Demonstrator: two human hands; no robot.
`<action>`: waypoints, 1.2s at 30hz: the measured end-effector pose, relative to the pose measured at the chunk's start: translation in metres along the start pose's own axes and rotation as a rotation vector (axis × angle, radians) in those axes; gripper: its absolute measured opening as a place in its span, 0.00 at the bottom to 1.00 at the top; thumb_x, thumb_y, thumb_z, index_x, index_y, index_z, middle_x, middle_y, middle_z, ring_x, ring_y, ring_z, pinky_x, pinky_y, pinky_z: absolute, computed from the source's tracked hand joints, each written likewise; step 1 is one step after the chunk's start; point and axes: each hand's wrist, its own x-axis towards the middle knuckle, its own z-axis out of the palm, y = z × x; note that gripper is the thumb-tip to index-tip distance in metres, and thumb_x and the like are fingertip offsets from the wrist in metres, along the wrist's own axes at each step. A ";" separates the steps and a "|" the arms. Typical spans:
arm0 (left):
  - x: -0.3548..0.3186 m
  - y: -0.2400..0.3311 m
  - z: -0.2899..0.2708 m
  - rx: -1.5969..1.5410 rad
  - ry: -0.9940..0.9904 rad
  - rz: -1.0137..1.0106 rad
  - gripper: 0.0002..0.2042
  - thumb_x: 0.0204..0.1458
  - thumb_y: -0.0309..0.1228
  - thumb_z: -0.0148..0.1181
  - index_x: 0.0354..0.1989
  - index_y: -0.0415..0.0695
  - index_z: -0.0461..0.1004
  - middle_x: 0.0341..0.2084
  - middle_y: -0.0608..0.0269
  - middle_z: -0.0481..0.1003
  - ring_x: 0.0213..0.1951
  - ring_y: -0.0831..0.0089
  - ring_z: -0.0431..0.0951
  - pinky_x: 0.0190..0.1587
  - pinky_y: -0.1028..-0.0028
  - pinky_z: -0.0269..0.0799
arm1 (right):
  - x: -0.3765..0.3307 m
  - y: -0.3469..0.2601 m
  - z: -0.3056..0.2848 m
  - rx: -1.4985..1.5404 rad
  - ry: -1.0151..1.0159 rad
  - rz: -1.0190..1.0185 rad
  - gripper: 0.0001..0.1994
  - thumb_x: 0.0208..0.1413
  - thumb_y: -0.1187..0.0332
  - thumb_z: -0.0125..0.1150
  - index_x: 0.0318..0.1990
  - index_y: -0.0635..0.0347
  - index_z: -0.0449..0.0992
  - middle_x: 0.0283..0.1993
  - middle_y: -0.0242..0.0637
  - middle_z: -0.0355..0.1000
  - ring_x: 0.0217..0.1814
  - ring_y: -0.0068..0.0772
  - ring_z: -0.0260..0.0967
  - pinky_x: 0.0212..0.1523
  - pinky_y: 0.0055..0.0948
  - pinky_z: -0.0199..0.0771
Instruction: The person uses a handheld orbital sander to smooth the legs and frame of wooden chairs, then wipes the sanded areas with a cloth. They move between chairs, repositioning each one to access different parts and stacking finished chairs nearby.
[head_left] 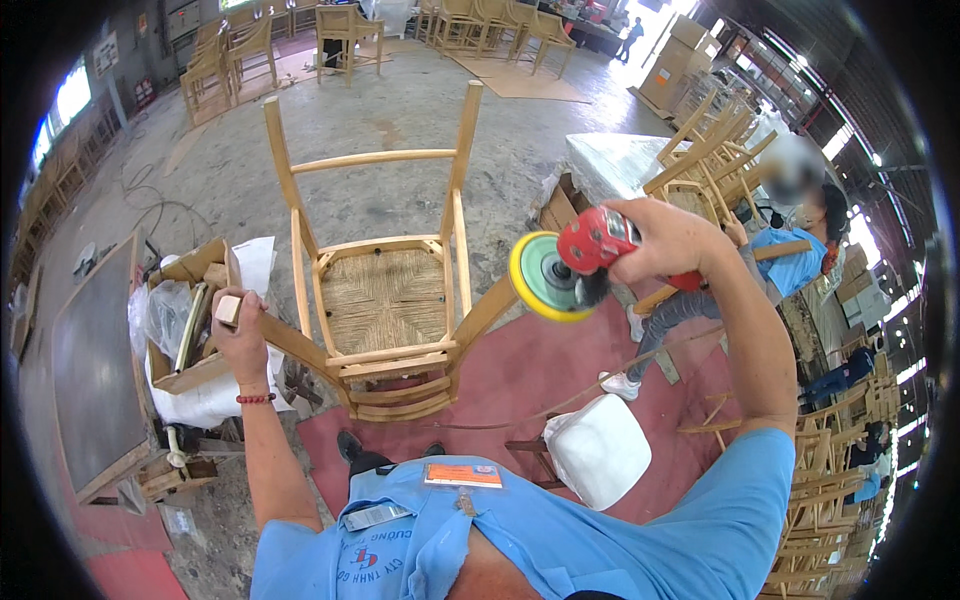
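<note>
A light wooden chair point(370, 156) with a woven seat point(385, 300) is tipped over in front of me, its legs pointing up and away. My left hand point(241, 345) is wrapped round one chair leg close to its square-cut end. In my right hand point(665, 240) is a red power sander point(600, 238), gripped by its body. Its round disc point(545, 277), green with a yellow rim, stands beside the end of the chair's right-hand near leg point(485, 318). Whether disc and wood touch, I cannot tell.
At left, a cardboard box point(190, 375) with wood pieces and plastic stands beside a dark panel point(95, 365). A white-covered stool point(597, 452) is near my right side on red floor covering point(480, 430). On the right, a co-worker point(780, 250) sits by another chair point(700, 180).
</note>
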 end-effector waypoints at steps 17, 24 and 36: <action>0.002 -0.008 -0.002 -0.105 0.043 -0.057 0.05 0.59 0.28 0.59 0.37 0.41 0.70 0.28 0.65 0.73 0.32 0.77 0.73 0.40 0.75 0.71 | 0.008 0.009 -0.015 0.028 0.011 0.091 0.37 0.35 0.62 0.69 0.58 0.66 0.71 0.39 0.44 0.77 0.35 0.34 0.76 0.39 0.31 0.77; 0.001 -0.008 -0.004 -0.047 0.053 -0.040 0.05 0.58 0.27 0.59 0.37 0.41 0.70 0.27 0.66 0.72 0.32 0.76 0.73 0.41 0.74 0.71 | 0.012 0.005 -0.021 -0.012 0.035 0.074 0.38 0.34 0.62 0.69 0.58 0.67 0.71 0.39 0.44 0.77 0.38 0.33 0.76 0.43 0.31 0.75; 0.000 0.001 -0.009 -0.033 -0.128 -0.020 0.11 0.56 0.32 0.61 0.39 0.43 0.65 0.29 0.64 0.70 0.33 0.75 0.71 0.40 0.74 0.68 | 0.099 0.050 -0.059 0.097 0.212 0.279 0.37 0.37 0.63 0.69 0.60 0.65 0.70 0.36 0.38 0.76 0.29 0.28 0.74 0.33 0.27 0.75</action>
